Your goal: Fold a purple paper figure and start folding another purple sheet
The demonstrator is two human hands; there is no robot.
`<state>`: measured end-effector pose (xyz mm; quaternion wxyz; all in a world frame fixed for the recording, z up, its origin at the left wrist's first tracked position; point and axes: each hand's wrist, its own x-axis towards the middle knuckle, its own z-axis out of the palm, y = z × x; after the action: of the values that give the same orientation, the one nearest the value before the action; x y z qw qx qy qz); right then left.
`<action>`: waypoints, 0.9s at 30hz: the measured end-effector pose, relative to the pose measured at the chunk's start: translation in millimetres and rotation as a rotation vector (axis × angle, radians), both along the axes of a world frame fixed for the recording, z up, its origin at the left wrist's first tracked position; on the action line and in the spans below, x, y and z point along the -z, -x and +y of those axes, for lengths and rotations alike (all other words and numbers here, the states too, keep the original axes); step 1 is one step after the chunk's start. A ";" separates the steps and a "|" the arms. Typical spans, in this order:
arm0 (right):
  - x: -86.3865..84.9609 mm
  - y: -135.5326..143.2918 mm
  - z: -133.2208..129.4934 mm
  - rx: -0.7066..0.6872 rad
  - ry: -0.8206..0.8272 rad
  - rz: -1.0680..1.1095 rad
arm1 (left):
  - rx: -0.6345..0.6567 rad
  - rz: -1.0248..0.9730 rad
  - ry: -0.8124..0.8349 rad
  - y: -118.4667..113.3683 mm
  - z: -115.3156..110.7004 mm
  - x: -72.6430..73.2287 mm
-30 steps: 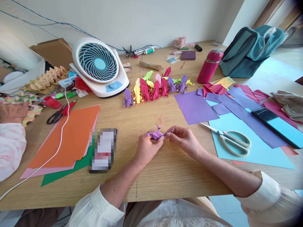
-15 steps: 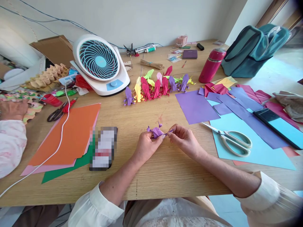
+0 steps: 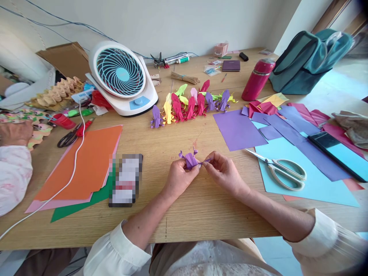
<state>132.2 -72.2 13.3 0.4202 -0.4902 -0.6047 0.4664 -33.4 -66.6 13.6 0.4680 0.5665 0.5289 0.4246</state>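
Above the near part of the wooden table (image 3: 189, 207), my left hand (image 3: 181, 177) pinches a folded purple paper figure (image 3: 191, 159) by its body. My right hand (image 3: 225, 171), just to the right, has its thumb and fingers closed on a thin purple strip of the same figure. The fingertips of both hands almost meet. Two small curled tips stick up from the figure's far side. Farther back stands a row of folded paper figures (image 3: 190, 108) in purple, yellow, red, pink and green.
White-handled scissors (image 3: 287, 174) lie on light blue paper (image 3: 310, 193) at right, near purple sheets (image 3: 240, 130). A phone (image 3: 125, 181) and orange paper (image 3: 83, 165) lie left. Behind are a fan (image 3: 122, 76), a red bottle (image 3: 258, 79) and a bag (image 3: 304, 63). Another person's hand (image 3: 17, 133) rests far left.
The purple figure has tilted slightly in my left hand, showing more of its body. Both hands keep their grip and have hardly moved.
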 end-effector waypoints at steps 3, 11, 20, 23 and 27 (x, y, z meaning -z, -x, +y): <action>-2.8 0.3 -2.0 -0.001 -0.038 -0.045 | -0.020 0.004 -0.017 -1.4 -0.4 -2.6; -3.7 0.0 -4.5 0.006 -0.137 -0.066 | -0.024 0.043 -0.061 -0.4 -1.3 -6.5; -6.7 -1.1 -5.2 0.021 -0.300 -0.062 | 0.020 0.079 -0.074 3.6 -1.2 -10.7; -7.5 -1.7 -5.3 0.025 -0.315 -0.068 | 0.040 0.045 -0.084 3.4 -1.0 -9.1; -6.8 -1.7 -5.1 0.025 -0.331 -0.077 | 0.016 -0.001 -0.075 1.7 -1.3 -7.4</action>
<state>133.9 -77.3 20.1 0.4775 -0.4392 -0.6828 0.3359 -35.1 -67.9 21.0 0.4502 0.5874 0.5080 0.4406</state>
